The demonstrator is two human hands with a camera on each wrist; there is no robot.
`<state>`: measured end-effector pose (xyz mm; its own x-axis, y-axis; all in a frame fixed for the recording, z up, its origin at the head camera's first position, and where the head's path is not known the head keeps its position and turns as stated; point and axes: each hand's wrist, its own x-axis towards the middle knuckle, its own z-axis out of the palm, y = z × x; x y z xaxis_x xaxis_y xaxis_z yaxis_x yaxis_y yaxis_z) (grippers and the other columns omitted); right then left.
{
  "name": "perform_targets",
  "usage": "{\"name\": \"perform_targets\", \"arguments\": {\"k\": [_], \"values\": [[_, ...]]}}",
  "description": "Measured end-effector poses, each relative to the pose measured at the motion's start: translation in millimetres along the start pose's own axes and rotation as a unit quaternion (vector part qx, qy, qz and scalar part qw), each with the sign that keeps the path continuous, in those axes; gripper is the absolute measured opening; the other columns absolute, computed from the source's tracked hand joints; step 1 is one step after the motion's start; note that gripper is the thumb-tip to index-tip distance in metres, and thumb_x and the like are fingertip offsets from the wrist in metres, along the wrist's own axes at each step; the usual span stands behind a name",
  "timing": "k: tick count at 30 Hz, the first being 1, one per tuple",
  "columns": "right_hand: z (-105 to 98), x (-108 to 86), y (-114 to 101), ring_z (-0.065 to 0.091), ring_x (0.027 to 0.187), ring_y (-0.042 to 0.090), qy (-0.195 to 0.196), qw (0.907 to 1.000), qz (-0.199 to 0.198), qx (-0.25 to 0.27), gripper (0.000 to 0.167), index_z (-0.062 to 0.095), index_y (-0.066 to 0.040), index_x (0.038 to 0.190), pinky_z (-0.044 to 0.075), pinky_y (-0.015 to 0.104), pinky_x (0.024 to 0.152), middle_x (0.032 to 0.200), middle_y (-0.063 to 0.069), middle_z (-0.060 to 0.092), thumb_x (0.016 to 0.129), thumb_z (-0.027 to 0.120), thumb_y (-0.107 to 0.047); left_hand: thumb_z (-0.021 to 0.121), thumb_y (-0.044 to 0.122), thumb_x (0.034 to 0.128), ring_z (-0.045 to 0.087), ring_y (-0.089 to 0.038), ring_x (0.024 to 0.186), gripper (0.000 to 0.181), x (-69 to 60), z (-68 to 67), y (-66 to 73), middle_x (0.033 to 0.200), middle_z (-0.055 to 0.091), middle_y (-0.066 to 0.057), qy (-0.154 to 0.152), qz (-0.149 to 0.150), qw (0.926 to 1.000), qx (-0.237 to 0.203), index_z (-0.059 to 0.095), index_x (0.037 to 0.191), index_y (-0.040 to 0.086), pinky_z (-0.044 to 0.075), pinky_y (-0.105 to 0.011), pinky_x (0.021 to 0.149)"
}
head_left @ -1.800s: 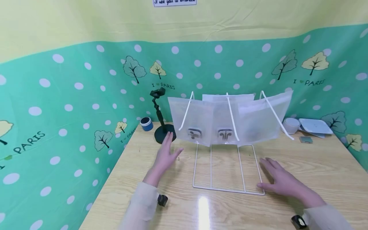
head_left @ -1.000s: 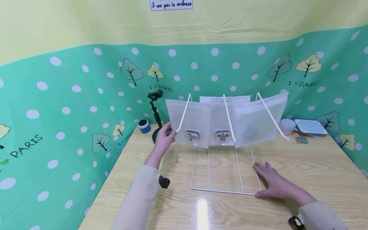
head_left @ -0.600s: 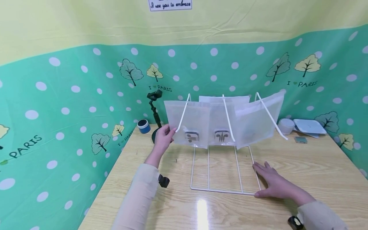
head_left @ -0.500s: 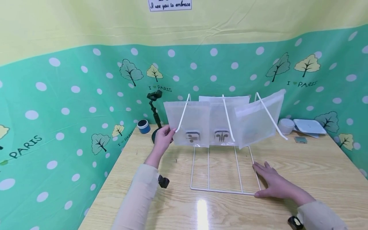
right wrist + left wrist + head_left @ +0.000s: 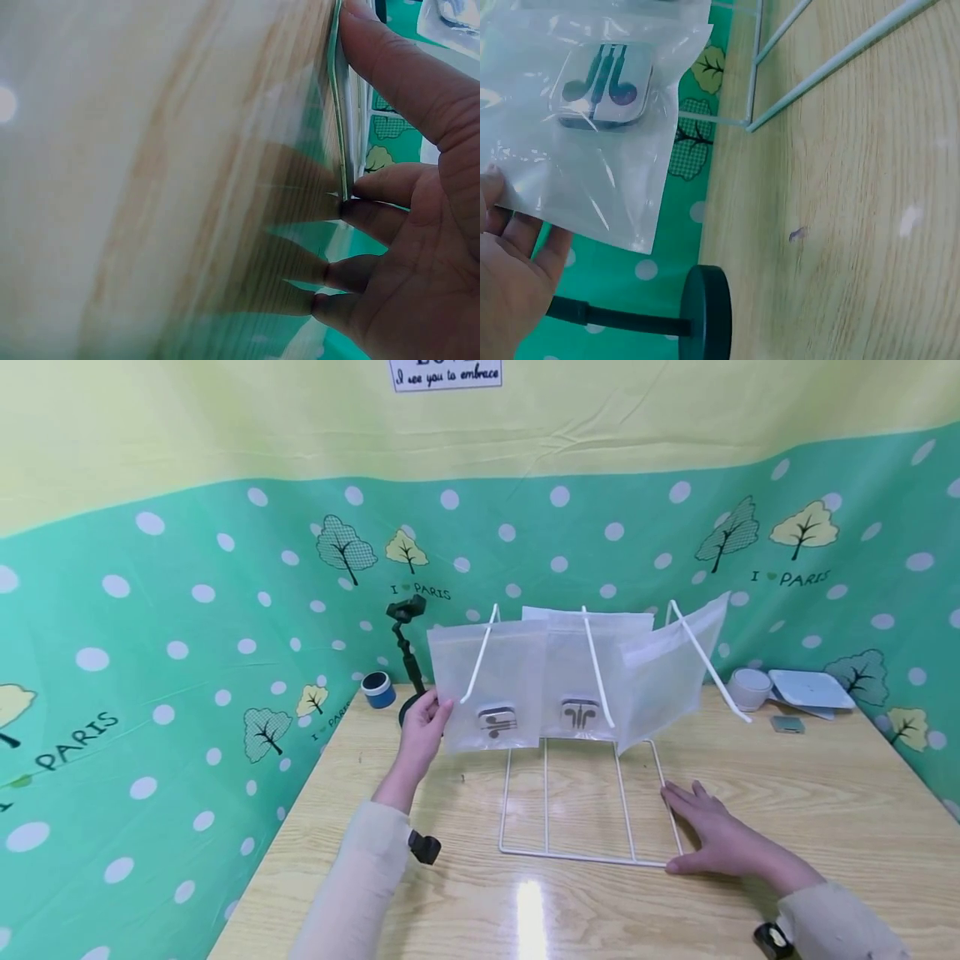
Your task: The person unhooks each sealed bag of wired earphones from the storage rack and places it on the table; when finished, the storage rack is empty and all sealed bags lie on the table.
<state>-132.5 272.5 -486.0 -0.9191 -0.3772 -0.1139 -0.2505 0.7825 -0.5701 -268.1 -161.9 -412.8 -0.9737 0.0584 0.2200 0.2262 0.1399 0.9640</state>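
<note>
A white wire rack [image 5: 577,857] stands on the table, with three prongs at its top. From the left prong hangs a translucent plastic bag [image 5: 487,660] holding boxed wired earphones [image 5: 604,82]. My left hand [image 5: 420,739] pinches this bag's edge, thumb in front and fingers behind, as the left wrist view shows. A similar bag [image 5: 573,660] with boxed earphones hangs from the middle prong. The bag [image 5: 663,681] on the right prong hangs slanted, its contents not visible. My right hand [image 5: 708,835] rests spread at the front right corner of the rack's base.
A black stand [image 5: 408,652] with a round base is behind my left hand, beside a blue jar [image 5: 378,689]. At the back right are a white cup [image 5: 748,689], a white tray [image 5: 810,689] and a small grey item [image 5: 787,724]. A patterned curtain [image 5: 225,577] borders the table.
My left hand has reached to the left bag, taken its edge and drawn it slightly nearer. The right bag has swung more sideways. My right hand has settled on the rack's base.
</note>
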Motion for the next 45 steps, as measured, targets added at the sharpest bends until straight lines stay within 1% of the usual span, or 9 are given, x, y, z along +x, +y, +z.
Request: {"name": "perform_targets", "arguments": {"k": [3,7,13,17,22,26,29,38,45], "values": [[0,0.2,0,0.007,0.134,0.063,-0.002,1.0000,0.001,-0.001,0.113,0.034,0.006,0.147,0.009,0.075,0.105,0.153,0.031,0.025,0.066,0.081,-0.056,0.054,0.013,0.0999,0.063,-0.034,0.111,0.036,-10.4,0.8,13.1,0.120,0.064,-0.023,0.004,0.009,0.9999,-0.001,0.054,0.134,0.000,0.052,-0.043,0.094],[0,0.3,-1,0.007,0.134,0.063,-0.003,1.0000,0.002,-0.003,0.113,0.034,0.006,0.147,0.010,0.075,0.105,0.152,0.031,0.025,0.065,0.082,-0.056,0.055,0.007,0.0985,0.066,-0.034,0.103,0.039,-22.0,2.2,23.9,0.115,0.066,-0.025,0.028,0.033,0.9991,0.001,0.052,0.137,0.001,0.056,-0.041,0.088],[-1,0.0,-3,0.007,0.134,0.063,-0.003,1.0000,0.003,-0.002,0.113,0.034,0.007,0.147,0.009,0.075,0.105,0.152,0.031,0.025,0.065,0.082,-0.055,0.058,0.012,0.0979,0.067,-0.025,0.097,0.051,-28.5,2.6,11.5,0.111,0.067,-0.022,0.067,0.071,0.9952,0.010,0.044,0.147,0.015,0.057,-0.027,0.083],[-1,-0.3,-3,0.007,0.134,0.064,-0.004,1.0000,0.002,-0.001,0.113,0.034,0.007,0.146,0.009,0.075,0.105,0.152,0.032,0.025,0.065,0.082,-0.054,0.059,0.008,0.0970,0.066,-0.020,0.093,0.050,-37.5,3.8,13.7,0.109,0.066,-0.024,0.080,0.094,0.9924,-0.006,0.047,0.145,0.014,0.057,-0.024,0.080],[-1,-1.3,-3,0.008,0.133,0.065,0.006,0.9999,-0.007,-0.005,0.112,0.036,0.008,0.145,0.010,0.076,0.104,0.150,0.033,0.027,0.065,0.082,-0.055,0.055,-0.001,0.0966,0.066,-0.015,0.094,0.049,-52.0,7.4,30.3,0.108,0.065,-0.027,0.077,0.116,0.9901,-0.014,0.047,0.144,0.006,0.056,-0.023,0.081],[0,-1.7,-2,0.010,0.133,0.065,0.013,0.9998,-0.013,-0.009,0.112,0.037,0.008,0.144,0.012,0.076,0.104,0.150,0.033,0.029,0.064,0.082,-0.055,0.054,-0.005,0.0961,0.067,-0.019,0.095,0.048,-66.7,9.3,49.5,0.106,0.065,-0.029,0.079,0.134,0.9878,-0.002,0.046,0.143,0.001,0.056,-0.024,0.081],[1,-1.8,-1,0.010,0.133,0.065,0.013,0.9997,-0.015,-0.010,0.112,0.037,0.008,0.144,0.012,0.076,0.103,0.150,0.032,0.029,0.064,0.082,-0.056,0.054,-0.005,0.0963,0.067,-0.021,0.096,0.048,-74.9,8.8,55.5,0.105,0.066,-0.028,0.082,0.136,0.9873,0.003,0.047,0.143,0.003,0.057,-0.025,0.081],[2,-1.3,-1,0.009,0.133,0.065,0.001,0.9999,-0.006,-0.011,0.112,0.036,0.008,0.145,0.011,0.076,0.103,0.150,0.033,0.027,0.065,0.082,-0.055,0.057,0.000,0.0962,0.066,-0.012,0.089,0.050,-85.6,0.2,39.2,0.103,0.067,-0.025,0.092,0.137,0.9862,-0.012,0.049,0.144,0.012,0.057,-0.020,0.072],[1,-0.9,0,0.008,0.133,0.065,-0.002,1.0000,0.000,-0.008,0.112,0.035,0.008,0.145,0.010,0.076,0.103,0.151,0.033,0.026,0.065,0.082,-0.054,0.057,0.001,0.0963,0.067,-0.012,0.096,0.050,-100.9,-9.5,44.9,0.115,0.067,-0.021,0.082,0.154,0.9846,0.003,0.050,0.144,0.016,0.057,-0.022,0.072]]}}
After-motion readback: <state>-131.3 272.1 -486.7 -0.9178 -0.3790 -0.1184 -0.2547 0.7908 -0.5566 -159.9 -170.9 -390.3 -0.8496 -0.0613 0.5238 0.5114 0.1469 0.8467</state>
